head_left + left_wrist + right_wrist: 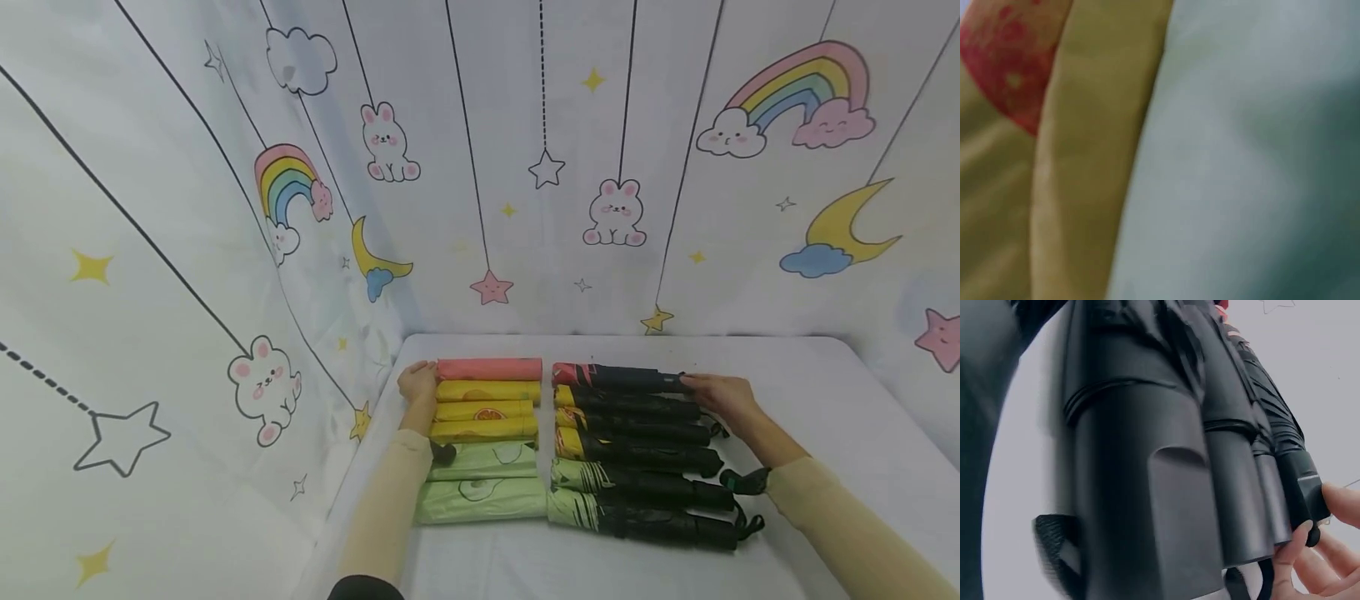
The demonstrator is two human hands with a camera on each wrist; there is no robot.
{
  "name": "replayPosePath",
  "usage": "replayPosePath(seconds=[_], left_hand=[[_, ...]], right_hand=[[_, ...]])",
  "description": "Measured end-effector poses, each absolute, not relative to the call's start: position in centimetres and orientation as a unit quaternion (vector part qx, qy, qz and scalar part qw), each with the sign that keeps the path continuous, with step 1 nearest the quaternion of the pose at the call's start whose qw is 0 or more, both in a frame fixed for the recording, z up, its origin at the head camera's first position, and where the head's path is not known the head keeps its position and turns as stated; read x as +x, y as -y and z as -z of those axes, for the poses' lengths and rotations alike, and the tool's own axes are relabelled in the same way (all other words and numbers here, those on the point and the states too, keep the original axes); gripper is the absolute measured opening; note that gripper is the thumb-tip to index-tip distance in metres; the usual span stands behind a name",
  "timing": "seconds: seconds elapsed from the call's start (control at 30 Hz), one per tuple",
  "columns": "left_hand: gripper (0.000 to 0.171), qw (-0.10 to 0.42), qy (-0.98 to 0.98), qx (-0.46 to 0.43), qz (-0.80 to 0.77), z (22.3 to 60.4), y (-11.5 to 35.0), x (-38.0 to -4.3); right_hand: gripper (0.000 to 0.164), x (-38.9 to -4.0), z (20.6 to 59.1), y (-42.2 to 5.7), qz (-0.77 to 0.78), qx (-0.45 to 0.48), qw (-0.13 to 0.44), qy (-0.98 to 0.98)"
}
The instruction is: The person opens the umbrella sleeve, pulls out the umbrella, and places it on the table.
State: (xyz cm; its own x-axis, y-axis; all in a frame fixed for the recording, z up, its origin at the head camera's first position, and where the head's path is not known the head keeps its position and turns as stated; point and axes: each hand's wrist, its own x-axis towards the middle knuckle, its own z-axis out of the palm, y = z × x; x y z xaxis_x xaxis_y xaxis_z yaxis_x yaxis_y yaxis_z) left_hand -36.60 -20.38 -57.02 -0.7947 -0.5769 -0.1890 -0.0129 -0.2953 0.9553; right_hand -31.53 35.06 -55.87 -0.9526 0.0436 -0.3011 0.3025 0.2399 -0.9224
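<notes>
Folded umbrellas with black handles lie in a right-hand column, and flat fabric umbrella sleeves in pink, yellow and green lie in a column to their left. At the far end, my left hand (417,382) grips the left end of the pink sleeve (489,369); its fingertips are partly hidden. My right hand (722,395) pinches the handle end of the red and black umbrella (615,377) between thumb and fingers. The right wrist view shows the thumb (1342,505) against that handle. Yellow sleeves (1094,125) and a pale green sleeve (1210,156) fill the left wrist view.
Nearest the front lie a green avocado-print sleeve (480,502) and a green and black umbrella (645,518) with a wrist loop. A white cloth covers the table (525,562). Printed curtains (465,167) stand behind and at the left.
</notes>
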Motion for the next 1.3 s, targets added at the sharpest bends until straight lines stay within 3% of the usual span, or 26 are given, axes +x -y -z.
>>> replayPosePath(seconds=[0.3, 0.57, 0.97, 1.3], left_hand=[[0.038, 0.181, 0.573, 0.264, 0.754, 57.0, 19.9, -36.9], [0.042, 0.177, 0.576, 0.257, 0.755, 56.6, 19.7, -36.7], [0.031, 0.186, 0.577, 0.243, 0.758, 56.0, 19.0, -37.0], [0.025, 0.178, 0.716, 0.188, 0.649, 54.4, 18.5, -35.6]], right_hand=[[0.073, -31.0, 57.1, -35.7, 0.579, 0.116, 0.097, -0.801], [0.063, -30.5, 57.3, -35.3, 0.512, 0.118, 0.022, -0.851], [0.068, -28.9, 55.9, -34.8, 0.371, 0.116, -0.046, -0.92], [0.069, -27.9, 54.1, -33.2, 0.329, 0.053, -0.124, -0.935]])
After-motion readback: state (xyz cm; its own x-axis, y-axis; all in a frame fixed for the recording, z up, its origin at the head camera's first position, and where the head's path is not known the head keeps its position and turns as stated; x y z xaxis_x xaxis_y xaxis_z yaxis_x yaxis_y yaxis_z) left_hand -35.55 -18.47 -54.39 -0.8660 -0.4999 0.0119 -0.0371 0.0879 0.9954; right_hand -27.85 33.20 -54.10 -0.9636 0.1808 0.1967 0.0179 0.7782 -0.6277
